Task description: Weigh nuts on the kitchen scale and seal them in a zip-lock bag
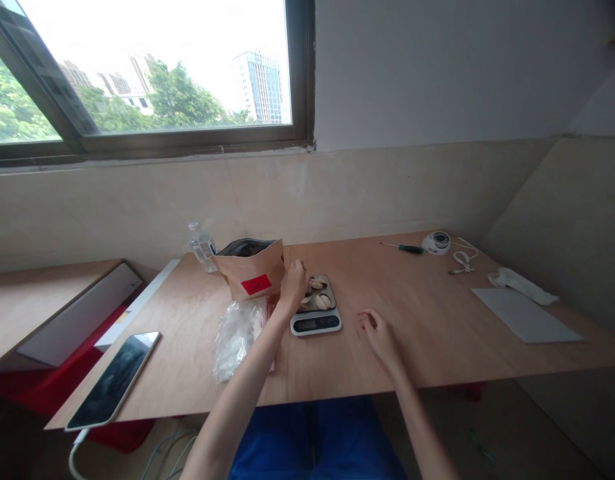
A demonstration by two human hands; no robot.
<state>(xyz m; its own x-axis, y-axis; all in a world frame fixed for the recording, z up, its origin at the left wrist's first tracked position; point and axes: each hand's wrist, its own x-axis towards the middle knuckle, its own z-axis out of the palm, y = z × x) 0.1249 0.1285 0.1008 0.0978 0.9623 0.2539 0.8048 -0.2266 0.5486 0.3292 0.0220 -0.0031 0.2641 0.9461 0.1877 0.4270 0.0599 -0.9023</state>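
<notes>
A small kitchen scale point(316, 324) with a white body and dark display lies on the table. On its dark plate are several pale, dark-edged pieces point(324, 302) that look like dried mushrooms. My left hand point(294, 285) is at the plate's left edge, its fingers pinched together; what they hold, if anything, is too small to make out. Just left of it stands an open brown paper pouch point(252, 270) with a red label. My right hand point(378, 333) is right of the scale, low over the table, fingers curled in with nothing visible in them.
A clear plastic bag point(237, 340) lies before the pouch, and a plastic bottle point(202, 247) stands behind it. A phone point(114, 380) with a cable is at the left edge. Rightward lie a screwdriver point(410, 249), a dome camera point(436, 243) and a white sheet point(530, 317).
</notes>
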